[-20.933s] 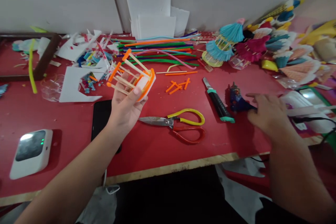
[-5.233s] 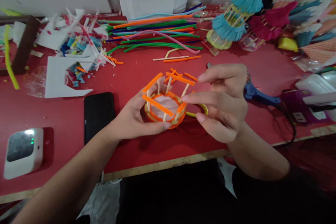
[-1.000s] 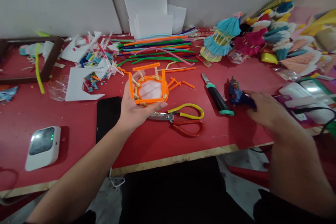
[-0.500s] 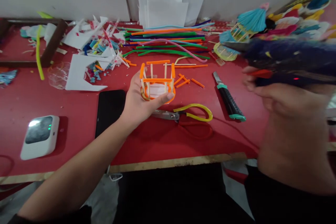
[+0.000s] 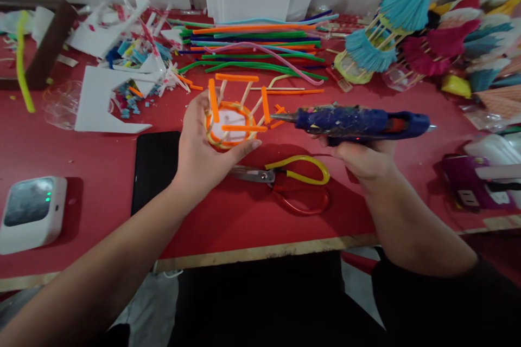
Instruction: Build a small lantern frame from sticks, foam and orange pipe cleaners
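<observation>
My left hand [image 5: 205, 149] is closed around the base of a small frame model [image 5: 229, 141]. It has a round white floor edged in orange, pale sticks as posts, and orange pipe-cleaner pieces across the tops; it tilts so its open top shows. In my right hand [image 5: 364, 157] is a dark blue hot glue gun [image 5: 345, 123], smeared with glue, a red light lit on it. Its metal nozzle points left, close to the orange piece at the model's right side; whether they touch I cannot tell. Below lie scissors [image 5: 266, 175] with yellow and red handles.
Pipe cleaners [image 5: 260, 47] lie in a row at the back, with foam scraps [image 5: 106, 105] to their left. Blue paper-roofed models [image 5: 370, 54] stand at the back right. A black phone [image 5: 154, 171] and a white device [image 5: 35, 211] lie to the left.
The glue gun has swung left and down, its nozzle now beside the model. My left hand has tipped the model's top toward me. The view has shifted slightly, and the cutter is now hidden.
</observation>
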